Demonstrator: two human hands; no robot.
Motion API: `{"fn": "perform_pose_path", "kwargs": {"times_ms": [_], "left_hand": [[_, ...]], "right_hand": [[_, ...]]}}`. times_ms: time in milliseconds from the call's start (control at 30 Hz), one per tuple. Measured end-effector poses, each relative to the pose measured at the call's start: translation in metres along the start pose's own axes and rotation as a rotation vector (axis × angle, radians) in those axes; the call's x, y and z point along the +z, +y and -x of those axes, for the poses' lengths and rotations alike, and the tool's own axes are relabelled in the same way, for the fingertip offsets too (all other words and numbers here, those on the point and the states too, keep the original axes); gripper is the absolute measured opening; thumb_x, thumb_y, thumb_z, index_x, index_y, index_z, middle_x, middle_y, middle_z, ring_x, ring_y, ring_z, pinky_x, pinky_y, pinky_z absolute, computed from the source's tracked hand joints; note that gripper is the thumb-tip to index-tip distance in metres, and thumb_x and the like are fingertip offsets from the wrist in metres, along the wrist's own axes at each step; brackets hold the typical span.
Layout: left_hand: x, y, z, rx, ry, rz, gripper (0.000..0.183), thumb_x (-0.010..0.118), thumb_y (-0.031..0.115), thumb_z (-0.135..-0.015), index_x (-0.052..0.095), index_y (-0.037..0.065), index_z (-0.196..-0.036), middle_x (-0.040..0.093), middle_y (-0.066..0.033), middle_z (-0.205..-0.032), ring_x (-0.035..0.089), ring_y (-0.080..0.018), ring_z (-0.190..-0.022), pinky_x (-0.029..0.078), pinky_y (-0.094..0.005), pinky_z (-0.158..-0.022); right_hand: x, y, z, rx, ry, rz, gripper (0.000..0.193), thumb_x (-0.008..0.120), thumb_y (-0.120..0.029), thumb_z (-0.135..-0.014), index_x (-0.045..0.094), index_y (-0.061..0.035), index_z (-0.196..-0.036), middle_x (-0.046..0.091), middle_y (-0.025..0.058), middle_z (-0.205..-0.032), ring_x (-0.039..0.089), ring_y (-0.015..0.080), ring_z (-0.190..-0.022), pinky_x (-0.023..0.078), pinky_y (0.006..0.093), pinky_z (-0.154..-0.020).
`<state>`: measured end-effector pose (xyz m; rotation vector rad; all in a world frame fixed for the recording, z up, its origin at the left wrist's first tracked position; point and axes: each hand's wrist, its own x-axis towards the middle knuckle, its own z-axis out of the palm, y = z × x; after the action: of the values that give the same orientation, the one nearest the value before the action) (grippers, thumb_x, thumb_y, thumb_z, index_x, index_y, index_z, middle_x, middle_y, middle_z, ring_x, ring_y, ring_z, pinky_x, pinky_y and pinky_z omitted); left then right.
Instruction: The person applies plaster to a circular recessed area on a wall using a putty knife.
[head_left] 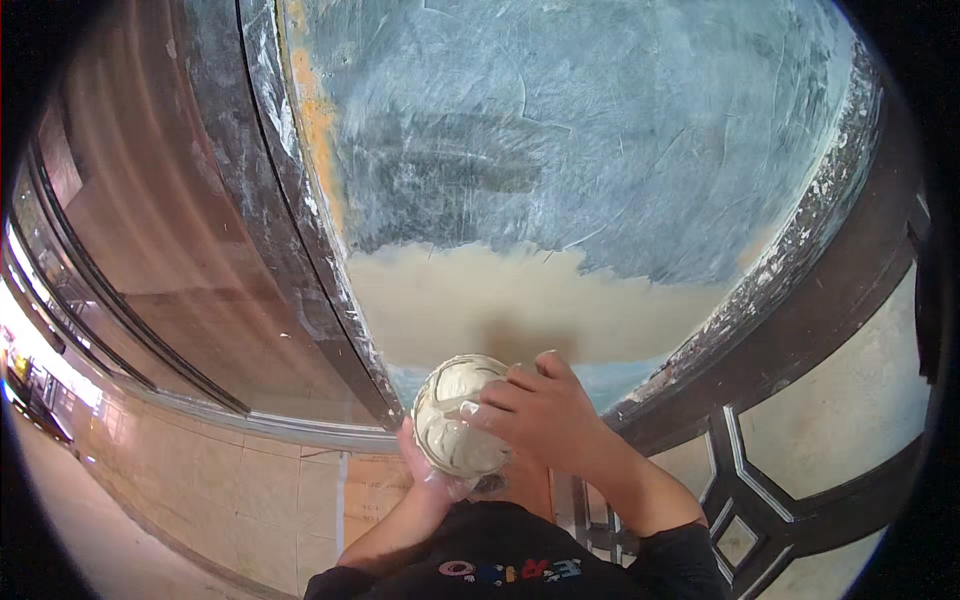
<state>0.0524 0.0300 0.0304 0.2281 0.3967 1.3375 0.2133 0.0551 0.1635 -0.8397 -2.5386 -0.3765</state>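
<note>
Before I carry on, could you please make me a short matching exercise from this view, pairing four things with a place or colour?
Column one
1. Left hand
2. Right hand
3. Upper part of the wall panel
4. Smooth band lower on the panel

Column two
A. Cream to beige
B. Fingers over the open top of the round tub
C. Blue-grey, with streaks
D. Against the lower left side of the round tub

Right pairs: 1-D, 2-B, 3-C, 4-A
</note>
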Motion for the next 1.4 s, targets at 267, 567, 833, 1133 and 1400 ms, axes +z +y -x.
{"fn": "perform_pose_path", "kwargs": {"times_ms": [267,567,833,1133,1400], "left_hand": [[-0.007,0.007,-0.013,-0.024,-0.04,0.083,0.083,0.029,0.071,-0.089,0.037,0.014,-0.148,0.043,-0.0136,-0.148,0.047,-0.0354,-0.13,0.039,-0.052,-0.108],[0.009,0.018,-0.013,-0.089,-0.109,0.18,0.087,0.029,0.074,-0.087,0.029,0.015,-0.151,0.033,-0.0162,-0.153,0.037,-0.0405,-0.137,0.035,-0.0603,-0.108],[0.035,0.037,-0.005,-0.212,-0.242,0.346,0.088,0.034,0.074,-0.087,0.026,0.016,-0.152,0.028,-0.0187,-0.154,0.034,-0.045,-0.137,0.032,-0.0682,-0.106],[0.024,0.04,-0.017,-0.106,-0.155,0.239,0.087,0.037,0.076,-0.084,0.029,0.02,-0.151,0.034,-0.0156,-0.152,0.039,-0.0452,-0.134,0.039,-0.0728,-0.096],[0.005,0.039,-0.02,0.034,-0.166,0.145,0.085,0.036,0.071,-0.086,0.032,0.016,-0.151,0.032,-0.0151,-0.154,0.036,-0.0407,-0.137,0.034,-0.0579,-0.11]], "right_hand": [[-0.01,0.032,0.025,0.295,0.192,-0.1,0.032,0.076,-0.012,-0.071,0.066,-0.0188,-0.1,0.066,-0.0027,-0.099,0.059,0.0198,-0.089,0.036,0.0376,-0.077],[0.017,0.04,0.05,0.238,0.241,-0.114,0.022,0.074,-0.011,-0.069,0.064,-0.017,-0.088,0.066,-0.0021,-0.1,0.057,0.0247,-0.096,0.037,0.047,-0.087],[0.033,0.042,0.082,0.114,0.296,0.072,0.023,0.078,-0.021,-0.065,0.065,-0.0283,-0.082,0.063,-0.007,-0.104,0.054,0.0209,-0.103,0.032,0.0573,-0.093],[0.02,0.057,0.079,0.165,0.305,0.02,0.024,0.077,-0.016,-0.064,0.065,-0.0208,-0.084,0.061,-0.0049,-0.099,0.055,0.0228,-0.093,0.037,0.0506,-0.086],[-0.012,0.06,0.045,0.332,0.185,-0.252,0.029,0.074,-0.011,-0.072,0.061,-0.0105,-0.098,0.065,0.006,-0.091,0.062,0.0295,-0.082,0.049,0.0416,-0.073]]}}
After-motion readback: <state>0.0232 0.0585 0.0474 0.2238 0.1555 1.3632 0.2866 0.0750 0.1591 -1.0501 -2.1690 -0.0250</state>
